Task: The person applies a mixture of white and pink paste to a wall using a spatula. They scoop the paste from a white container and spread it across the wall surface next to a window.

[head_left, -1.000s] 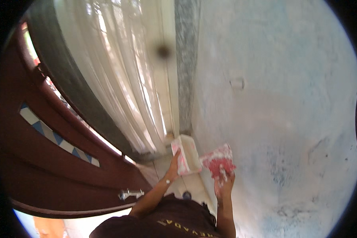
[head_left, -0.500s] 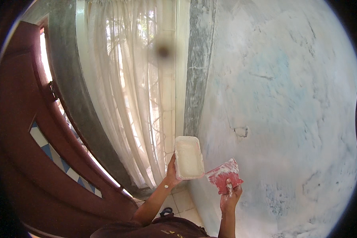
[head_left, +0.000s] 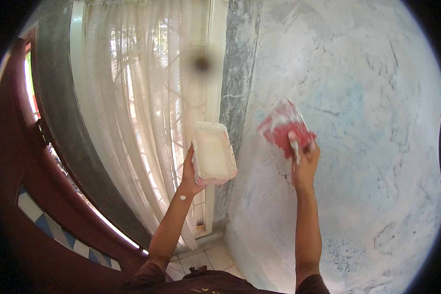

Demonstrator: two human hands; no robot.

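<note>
My left hand (head_left: pixel 190 171) is closed round the lower left side of a rectangular tub (head_left: pixel 213 153), whose inside is coated with off-white paste. In my right hand (head_left: pixel 305 161) is a red putty spreader (head_left: pixel 284 130), smeared with white paste along its broad edge. My thumb, white with paste, presses on the spreader's near face. The spreader is raised in front of the patchy white and pale blue wall (head_left: pixel 348 196); whether its edge touches the wall I cannot tell. A white blob sits on my left wrist.
A sheer cream curtain (head_left: pixel 137 112) hangs over a bright window left of the tub. A grey unpainted strip (head_left: pixel 237 73) runs down the wall corner. At far left stands a dark red door (head_left: pixel 49 186) with tiled insets. Pale floor tiles (head_left: pixel 196 259) show below.
Both hands have risen. The spreader has gone up and slightly right along the wall, and the tub has moved up and a little left. The view has shifted somewhat.
</note>
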